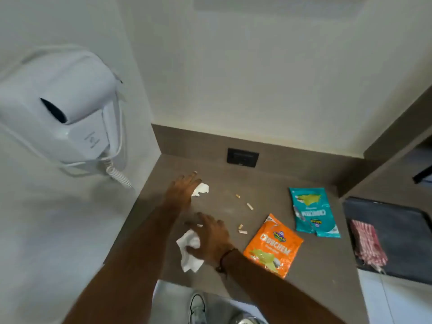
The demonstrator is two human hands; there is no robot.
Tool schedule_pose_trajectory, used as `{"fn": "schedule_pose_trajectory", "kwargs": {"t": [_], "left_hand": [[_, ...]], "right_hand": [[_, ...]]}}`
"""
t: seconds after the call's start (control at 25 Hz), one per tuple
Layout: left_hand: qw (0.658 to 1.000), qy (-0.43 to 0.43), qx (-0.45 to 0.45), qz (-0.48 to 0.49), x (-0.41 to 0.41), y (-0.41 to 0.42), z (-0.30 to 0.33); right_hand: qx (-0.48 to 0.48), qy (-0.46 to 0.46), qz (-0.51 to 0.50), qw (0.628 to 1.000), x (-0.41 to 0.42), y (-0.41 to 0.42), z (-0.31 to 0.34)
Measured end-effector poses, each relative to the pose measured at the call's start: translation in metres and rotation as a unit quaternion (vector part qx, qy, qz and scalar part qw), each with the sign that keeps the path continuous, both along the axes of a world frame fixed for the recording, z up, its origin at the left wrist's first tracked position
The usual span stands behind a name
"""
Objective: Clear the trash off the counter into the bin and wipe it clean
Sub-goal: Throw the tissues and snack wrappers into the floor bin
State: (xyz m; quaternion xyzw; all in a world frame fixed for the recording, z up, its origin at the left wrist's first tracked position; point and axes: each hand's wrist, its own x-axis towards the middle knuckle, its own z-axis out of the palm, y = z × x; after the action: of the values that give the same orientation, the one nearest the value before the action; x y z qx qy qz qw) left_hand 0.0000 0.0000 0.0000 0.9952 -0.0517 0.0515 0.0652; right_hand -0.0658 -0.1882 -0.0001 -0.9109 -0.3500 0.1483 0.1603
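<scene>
White tissue wads, two: your left hand [184, 190], fingers spread, covers the far tissue [200, 189]; your right hand [210, 239] clamps the near tissue [190, 252]; gather both fully before lifting.

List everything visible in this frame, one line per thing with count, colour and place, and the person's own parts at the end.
Counter: one, brown-grey, centre.
Tissues: two, white; one at the left hand, one under the right hand.
Orange snack packet: one, near front edge.
Teal snack packet: one, right of centre.
Small scraps: about five, tan, mid-counter.
Socket: one, black, on the back upstand.
Hair dryer: one, white, on the left wall.
Tray: one, dark, far right.
Cloth: one, red-and-white, on the tray.
Shoe: one, pale, on the floor.
Left hand: reaching to the far tissue.
Right hand: on the near tissue, dark wrist band.
</scene>
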Motion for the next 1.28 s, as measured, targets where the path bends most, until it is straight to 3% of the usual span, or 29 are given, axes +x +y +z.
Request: {"fn": "schedule_pose_trajectory", "kwargs": {"t": [0.12,0.16,0.24,0.32,0.36,0.48,0.6,0.8,0.96,1.12,1.28], "left_hand": [[0.999,0.023,-0.005,-0.042,0.026,0.009,-0.05],[0.996,0.074,0.0,-0.046,0.024,0.005,-0.059],[0.994,0.109,-0.003,-0.022,0.029,-0.001,-0.064],[0.994,0.093,-0.055,0.035,0.021,-0.004,-0.058],[0.986,0.088,-0.128,0.065,0.012,-0.008,-0.054],[0.943,0.062,-0.319,0.067,-0.037,-0.023,-0.046],[0.855,0.123,-0.496,0.087,-0.1,-0.069,-0.018],[0.853,0.17,-0.486,0.081,-0.202,-0.16,-0.009],[0.86,0.226,-0.455,0.054,-0.267,-0.236,-0.062],[0.856,0.267,-0.438,0.058,-0.31,-0.288,-0.178],[0.839,0.335,-0.403,0.149,-0.326,-0.313,-0.334]], "right_hand": [[-0.036,-0.018,0.014,0.999,-0.009,0.024,-0.048],[-0.057,-0.025,0.02,0.998,-0.016,0.023,-0.056],[-0.029,-0.009,0.014,0.999,-0.012,0.017,-0.071],[-0.011,-0.003,-0.037,0.999,-0.001,0.005,-0.07],[0.027,0.036,-0.086,0.995,0.003,-0.002,-0.068],[0.212,0.123,-0.295,0.924,0.004,-0.03,-0.05],[0.286,0.142,-0.423,0.848,-0.02,-0.063,-0.027],[0.28,0.15,-0.452,0.833,-0.112,-0.141,-0.019],[0.223,0.158,-0.477,0.835,-0.194,-0.215,-0.059],[0.168,0.234,-0.552,0.782,-0.244,-0.258,-0.16],[0.097,0.308,-0.594,0.736,-0.242,-0.269,-0.299]]}}
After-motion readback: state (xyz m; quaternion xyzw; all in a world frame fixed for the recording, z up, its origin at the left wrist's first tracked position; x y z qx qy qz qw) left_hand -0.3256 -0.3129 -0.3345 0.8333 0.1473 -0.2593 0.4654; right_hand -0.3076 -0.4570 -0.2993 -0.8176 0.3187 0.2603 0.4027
